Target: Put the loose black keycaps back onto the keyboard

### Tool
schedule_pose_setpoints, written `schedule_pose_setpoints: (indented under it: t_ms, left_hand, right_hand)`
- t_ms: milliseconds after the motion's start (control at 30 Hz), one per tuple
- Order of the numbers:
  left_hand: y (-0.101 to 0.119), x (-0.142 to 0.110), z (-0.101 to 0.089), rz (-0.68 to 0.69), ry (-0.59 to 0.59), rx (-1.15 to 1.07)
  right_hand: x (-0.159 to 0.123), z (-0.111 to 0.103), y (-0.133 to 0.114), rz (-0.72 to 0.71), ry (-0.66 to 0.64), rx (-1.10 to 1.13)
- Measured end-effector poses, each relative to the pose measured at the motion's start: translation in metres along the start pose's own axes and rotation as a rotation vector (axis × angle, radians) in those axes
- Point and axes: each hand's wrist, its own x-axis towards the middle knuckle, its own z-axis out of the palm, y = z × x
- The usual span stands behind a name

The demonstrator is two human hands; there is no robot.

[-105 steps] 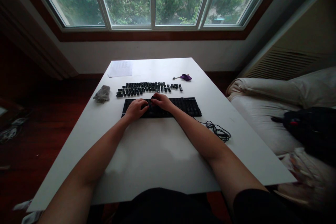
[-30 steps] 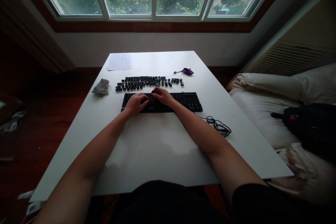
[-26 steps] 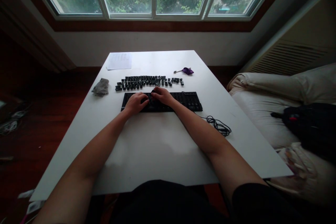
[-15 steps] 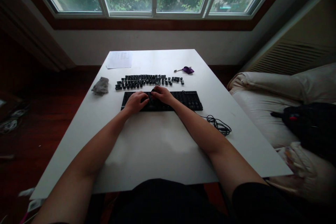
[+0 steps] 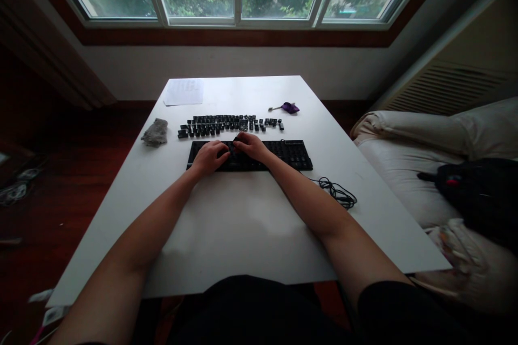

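From here the white counter spreads widest, the black keyboard lying across it. The left hand bends over the keyboard's left part; the right hand curls just beside it, over the middle. Whether either hand's fingers grip anything, I can't tell. A grey cloth lies left; beyond the keyboard sit loose black keycaps in rough rows.

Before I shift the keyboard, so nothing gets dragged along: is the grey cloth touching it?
Apart: the head view plainly shows white tabletop between the grey cloth and the keyboard.
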Motion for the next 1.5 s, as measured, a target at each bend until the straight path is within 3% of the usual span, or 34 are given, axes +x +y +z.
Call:
schedule_pose_setpoints:
  t_ms: [1500]
  left_hand:
    - [0.0012, 0.0004, -0.0019, 0.018, -0.002, 0.026]
  right_hand:
    - [0.0012, -0.0012, -0.0003, -0.029, -0.013, -0.030]
